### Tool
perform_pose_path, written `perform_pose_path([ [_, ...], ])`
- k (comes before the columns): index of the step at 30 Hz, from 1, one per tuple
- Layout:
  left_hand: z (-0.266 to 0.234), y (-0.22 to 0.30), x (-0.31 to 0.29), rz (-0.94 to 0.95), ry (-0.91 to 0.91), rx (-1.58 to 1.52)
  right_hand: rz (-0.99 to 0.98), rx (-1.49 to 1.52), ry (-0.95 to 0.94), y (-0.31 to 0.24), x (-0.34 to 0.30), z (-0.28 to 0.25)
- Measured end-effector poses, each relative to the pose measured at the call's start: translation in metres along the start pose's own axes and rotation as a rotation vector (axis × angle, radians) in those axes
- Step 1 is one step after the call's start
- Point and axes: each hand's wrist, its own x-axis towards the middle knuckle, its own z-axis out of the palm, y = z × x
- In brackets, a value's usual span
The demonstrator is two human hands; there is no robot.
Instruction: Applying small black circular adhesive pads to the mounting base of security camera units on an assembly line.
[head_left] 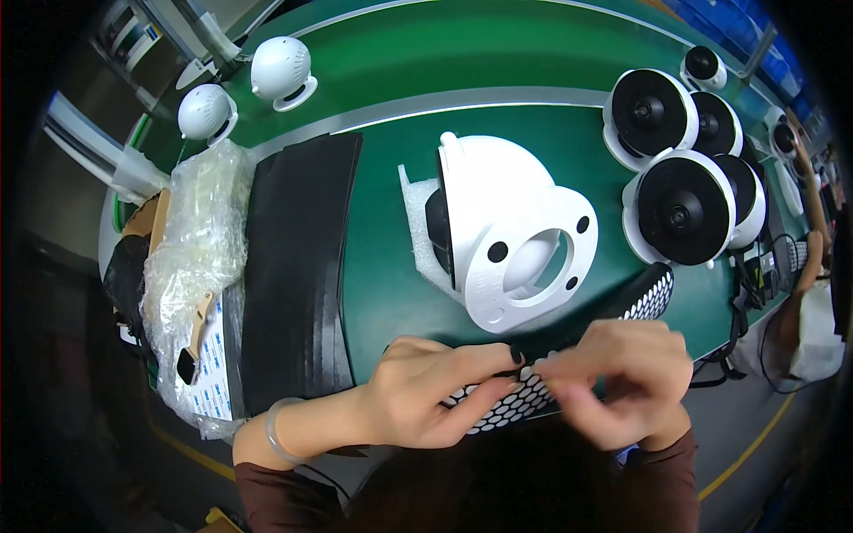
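Note:
Low in the middle, a black strip (650,298) dotted with white circles runs slantwise beneath both hands. My left hand (426,391) is closed on it, thumb and index finger pinching its edge. A small black piece (516,354) shows at that index fingertip. My right hand (622,377), slightly blurred, has its fingers curled together close to the left fingertips over the strip; whatever they pinch is hidden. Just beyond lies a white round-shelled device (498,173) on its side on white foam (425,244). Its ring-shaped base (484,271) faces me and carries three black round pads.
Several similar devices with black fronts (680,209) crowd the right of the green table (382,266). Black sheets (298,266) and a clear plastic-wrapped bundle (204,213) lie left, with a tan-handled tool (197,342). Two white devices (281,71) stand at the far left.

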Motion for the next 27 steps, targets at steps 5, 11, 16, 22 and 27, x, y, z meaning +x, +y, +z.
perform_pose_path([
  [5,-0.001,-0.003,0.001,0.034,-0.028,-0.136,0.624,0.511,-0.177,-0.006,0.011,-0.010],
  [11,0.002,-0.004,-0.002,0.063,-0.023,-0.126,0.782,0.648,-0.242,-0.009,0.019,-0.013],
  [16,-0.003,0.002,0.002,0.044,-0.049,-0.080,0.779,0.613,-0.252,-0.009,0.019,-0.013],
  [22,-0.007,0.011,0.006,-0.331,0.091,0.157,0.459,0.304,0.148,-0.006,0.013,-0.001],
  [27,-0.003,0.011,0.006,-0.484,0.094,0.129,0.424,0.038,0.044,-0.001,0.014,0.008],
])
